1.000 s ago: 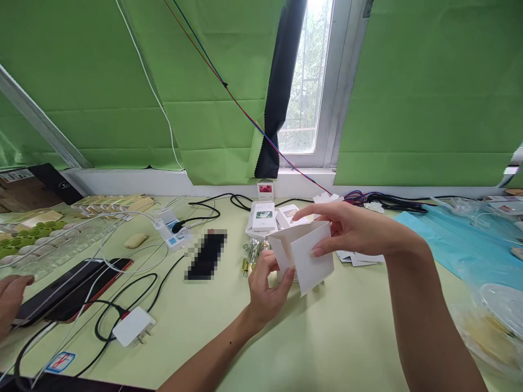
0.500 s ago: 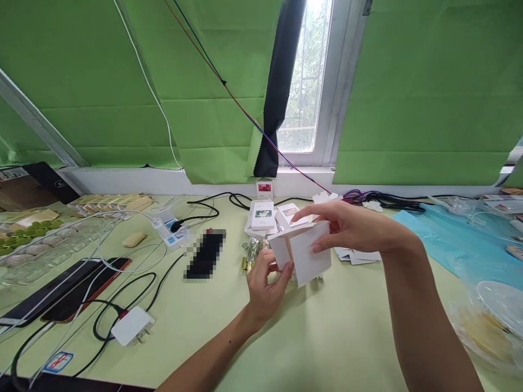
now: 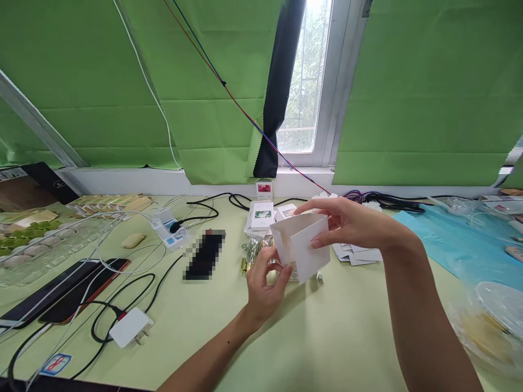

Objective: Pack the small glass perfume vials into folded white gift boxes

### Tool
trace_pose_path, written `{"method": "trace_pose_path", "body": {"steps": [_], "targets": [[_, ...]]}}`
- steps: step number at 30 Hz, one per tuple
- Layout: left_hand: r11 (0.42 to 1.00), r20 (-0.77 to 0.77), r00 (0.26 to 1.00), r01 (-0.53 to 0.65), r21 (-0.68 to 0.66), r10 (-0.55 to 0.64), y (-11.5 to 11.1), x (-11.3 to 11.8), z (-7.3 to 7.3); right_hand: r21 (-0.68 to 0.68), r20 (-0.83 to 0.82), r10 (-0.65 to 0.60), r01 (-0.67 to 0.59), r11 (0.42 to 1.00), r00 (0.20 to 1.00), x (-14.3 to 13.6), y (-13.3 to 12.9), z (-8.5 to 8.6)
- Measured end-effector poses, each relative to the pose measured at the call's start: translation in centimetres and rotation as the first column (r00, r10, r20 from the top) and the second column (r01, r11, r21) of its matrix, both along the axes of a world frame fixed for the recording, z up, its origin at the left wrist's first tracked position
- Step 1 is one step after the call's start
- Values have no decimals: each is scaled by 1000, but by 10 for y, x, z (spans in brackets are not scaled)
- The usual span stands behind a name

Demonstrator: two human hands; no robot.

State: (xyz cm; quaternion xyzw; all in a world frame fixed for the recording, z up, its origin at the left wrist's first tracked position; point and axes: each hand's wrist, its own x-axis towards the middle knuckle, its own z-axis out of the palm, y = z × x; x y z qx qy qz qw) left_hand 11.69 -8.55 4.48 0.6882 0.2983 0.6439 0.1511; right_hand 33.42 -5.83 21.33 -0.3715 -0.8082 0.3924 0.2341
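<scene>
A small white paper box point(image 3: 312, 258) is held between both hands above the table, tilted, with one end facing me. My right hand point(image 3: 341, 223) grips it from above and the right, thumb on the front panel and fingers over the far side. Thumb and fingers of my left hand point(image 3: 267, 283) pinch its lower left edge. Just behind the hands lie small glass vials point(image 3: 254, 247), partly hidden. Beyond them sit white printed cartons point(image 3: 261, 215). Flat white cartons point(image 3: 357, 253) are piled to the right, behind my right hand.
Phones point(image 3: 84, 291), a white charger point(image 3: 131, 326) and tangled cables lie at the left. A power strip point(image 3: 168, 228) and an egg tray point(image 3: 49, 245) stand farther back. Blue plastic sheeting point(image 3: 433, 237) and a clear lidded container point(image 3: 500, 305) occupy the right side.
The white box has opened out from a flatter shape, its panels now spread apart at the top. Both hands keep nearly the same place.
</scene>
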Motion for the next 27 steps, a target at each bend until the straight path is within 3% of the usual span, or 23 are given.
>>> {"method": "trace_pose_path", "body": {"steps": [4, 13, 21, 27], "targets": [[1000, 49, 998, -25, -18, 25, 1, 0, -5, -13, -45, -7, 6, 1000, 999, -1, 0, 0], [996, 151, 985, 90, -28, -85, -1, 1, -3, -13, -37, -37, 36, 999, 999, -2, 2, -1], [986, 149, 978, 154, -61, -144, 0, 0, -9, -4, 20, -73, 73, 997, 997, -8, 3, -3], [978, 170, 971, 187, -89, -170, -1, 2, -6, -28, 23, -52, 53, 998, 998, -10, 6, -6]]}}
